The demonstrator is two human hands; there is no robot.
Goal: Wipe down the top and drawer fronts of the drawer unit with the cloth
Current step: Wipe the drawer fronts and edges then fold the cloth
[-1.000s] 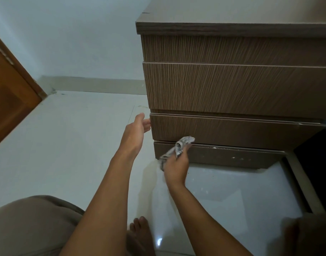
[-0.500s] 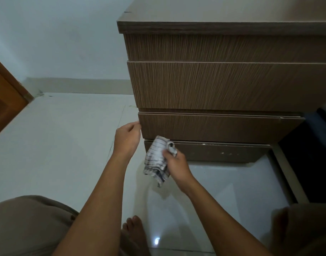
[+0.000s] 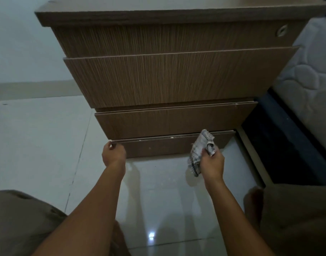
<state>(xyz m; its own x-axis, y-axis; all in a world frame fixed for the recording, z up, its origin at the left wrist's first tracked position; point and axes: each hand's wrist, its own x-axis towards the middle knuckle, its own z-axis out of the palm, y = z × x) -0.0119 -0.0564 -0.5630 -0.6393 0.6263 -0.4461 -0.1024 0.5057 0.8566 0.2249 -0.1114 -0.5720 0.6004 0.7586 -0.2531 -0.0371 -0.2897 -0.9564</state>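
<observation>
A brown wood-grain drawer unit (image 3: 169,80) fills the upper middle, with stacked drawer fronts and a flat top (image 3: 177,8). The lowest front (image 3: 158,147) is a narrow strip just above the floor. My left hand (image 3: 113,156) grips the left top corner of that lowest front. My right hand (image 3: 211,161) holds a crumpled white cloth with thin dark stripes (image 3: 201,146) against the right part of the same front, and a loose end of it hangs toward the floor.
Glossy pale floor tiles (image 3: 38,145) spread left and in front of the unit. A white quilted mattress (image 3: 310,89) on a dark bed base (image 3: 288,145) stands right beside the unit. My knees in brown cloth sit at both lower corners.
My right hand has carried the cloth from the left end of the lowest front to its right part. My left hand has dropped from the drawer above to the lowest front's left corner.
</observation>
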